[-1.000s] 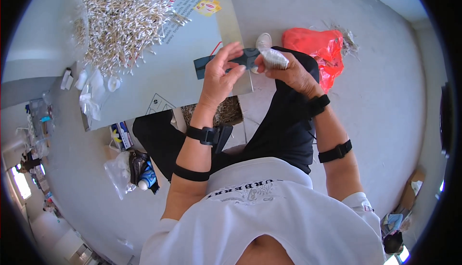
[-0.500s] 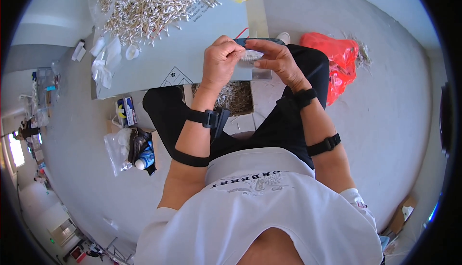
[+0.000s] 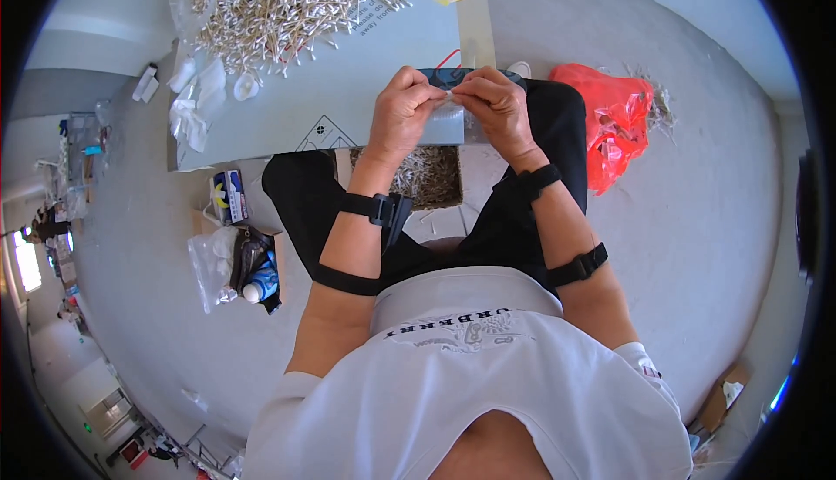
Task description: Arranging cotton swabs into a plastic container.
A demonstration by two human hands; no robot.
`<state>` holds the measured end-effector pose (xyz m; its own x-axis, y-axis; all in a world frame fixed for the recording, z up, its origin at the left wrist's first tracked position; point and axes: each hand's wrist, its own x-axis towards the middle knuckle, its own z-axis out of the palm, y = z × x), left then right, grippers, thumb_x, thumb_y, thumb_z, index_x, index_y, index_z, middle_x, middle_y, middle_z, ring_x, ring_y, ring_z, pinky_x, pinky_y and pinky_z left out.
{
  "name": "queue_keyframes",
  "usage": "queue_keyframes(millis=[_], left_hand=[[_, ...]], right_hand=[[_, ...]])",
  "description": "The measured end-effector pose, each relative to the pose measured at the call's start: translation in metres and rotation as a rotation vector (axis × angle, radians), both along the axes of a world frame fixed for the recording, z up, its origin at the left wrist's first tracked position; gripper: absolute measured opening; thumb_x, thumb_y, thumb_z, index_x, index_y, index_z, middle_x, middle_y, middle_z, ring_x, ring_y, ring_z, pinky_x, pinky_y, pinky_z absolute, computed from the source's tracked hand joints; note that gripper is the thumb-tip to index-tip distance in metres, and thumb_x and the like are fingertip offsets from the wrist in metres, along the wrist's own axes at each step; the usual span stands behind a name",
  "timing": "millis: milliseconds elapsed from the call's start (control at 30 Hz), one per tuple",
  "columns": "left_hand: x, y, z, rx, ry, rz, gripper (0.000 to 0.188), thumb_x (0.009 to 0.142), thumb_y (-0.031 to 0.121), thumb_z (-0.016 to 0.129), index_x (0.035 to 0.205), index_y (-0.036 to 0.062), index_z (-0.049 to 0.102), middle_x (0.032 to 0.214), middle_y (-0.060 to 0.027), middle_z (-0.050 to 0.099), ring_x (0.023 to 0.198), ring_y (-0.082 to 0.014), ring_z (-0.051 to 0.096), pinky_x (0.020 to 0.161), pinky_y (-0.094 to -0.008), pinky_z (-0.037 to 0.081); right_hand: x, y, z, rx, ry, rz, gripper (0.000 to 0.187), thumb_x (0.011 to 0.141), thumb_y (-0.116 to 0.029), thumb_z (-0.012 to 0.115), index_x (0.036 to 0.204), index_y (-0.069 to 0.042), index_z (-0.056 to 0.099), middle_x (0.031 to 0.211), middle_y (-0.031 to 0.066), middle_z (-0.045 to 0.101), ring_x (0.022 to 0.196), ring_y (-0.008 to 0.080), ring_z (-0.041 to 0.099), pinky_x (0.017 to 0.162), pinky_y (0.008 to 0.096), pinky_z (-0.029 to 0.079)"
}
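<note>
Over the near edge of the table, my left hand and my right hand meet with fingertips pinched together. Between them they hold the top of a small clear plastic bag, which hangs below the fingers; its contents are hard to make out now, though white tips showed in it earlier. Beyond my left hand, a big heap of cotton swabs spreads over the grey tabletop. Under the table edge, between my knees, stands a box of loose swabs.
Crumpled clear plastic and a small white cup-like piece lie at the table's left. A red plastic bag is on the floor to the right. To the left, an open carton holds a blue bottle and a dark pouch.
My right hand has closed from spread fingers into a pinch and moved up against my left fingertips. The bag's white tips, visible before, are now mostly covered.
</note>
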<state>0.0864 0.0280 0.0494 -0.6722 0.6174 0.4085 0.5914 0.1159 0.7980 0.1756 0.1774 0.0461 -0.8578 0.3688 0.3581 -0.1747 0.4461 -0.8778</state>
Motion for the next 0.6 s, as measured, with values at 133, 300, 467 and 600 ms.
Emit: queue_keyframes(millis=[133, 300, 467, 600], left_hand=[[-0.001, 0.003, -0.004, 0.006, -0.009, 0.024, 0.015, 0.071, -0.007, 0.073, 0.082, 0.0003, 0.068, 0.077, -0.0033, 0.053, 0.069, -0.0126, 0.055, 0.062, -0.0261, 0.046], [-0.012, 0.007, -0.001, -0.133, -0.172, 0.002, 0.008, 0.073, 0.000, 0.071, 0.079, -0.0021, 0.066, 0.074, -0.0079, 0.058, 0.068, -0.0185, 0.059, 0.061, -0.0303, 0.047], [-0.019, 0.000, 0.007, -0.165, -0.602, -0.037, 0.004, 0.076, 0.000, 0.070, 0.078, -0.0014, 0.066, 0.069, -0.0039, 0.060, 0.060, -0.0105, 0.055, 0.053, -0.0282, 0.045], [-0.015, -0.005, 0.004, -0.013, -0.930, -0.065, 0.002, 0.078, 0.001, 0.068, 0.077, -0.0005, 0.067, 0.064, -0.0003, 0.058, 0.051, -0.0073, 0.048, 0.045, -0.0244, 0.039]], right_hand=[[-0.005, 0.001, 0.008, 0.311, 0.101, -0.010, 0.008, 0.072, -0.004, 0.072, 0.077, -0.004, 0.065, 0.081, 0.0091, 0.060, 0.079, 0.0289, 0.060, 0.066, 0.0345, 0.050], [-0.016, 0.012, 0.006, 0.382, -0.022, 0.083, 0.010, 0.074, -0.004, 0.071, 0.080, 0.000, 0.064, 0.077, 0.0083, 0.056, 0.074, 0.0223, 0.057, 0.066, 0.0327, 0.046], [-0.009, 0.016, 0.000, -0.085, -0.184, 0.155, 0.004, 0.077, -0.004, 0.069, 0.080, -0.001, 0.067, 0.074, 0.0048, 0.056, 0.070, 0.0147, 0.055, 0.064, 0.0285, 0.044], [-0.006, 0.012, -0.002, -0.367, -0.319, 0.150, 0.006, 0.080, -0.005, 0.068, 0.079, 0.000, 0.066, 0.070, -0.0002, 0.055, 0.070, 0.0082, 0.050, 0.063, 0.0236, 0.040]])
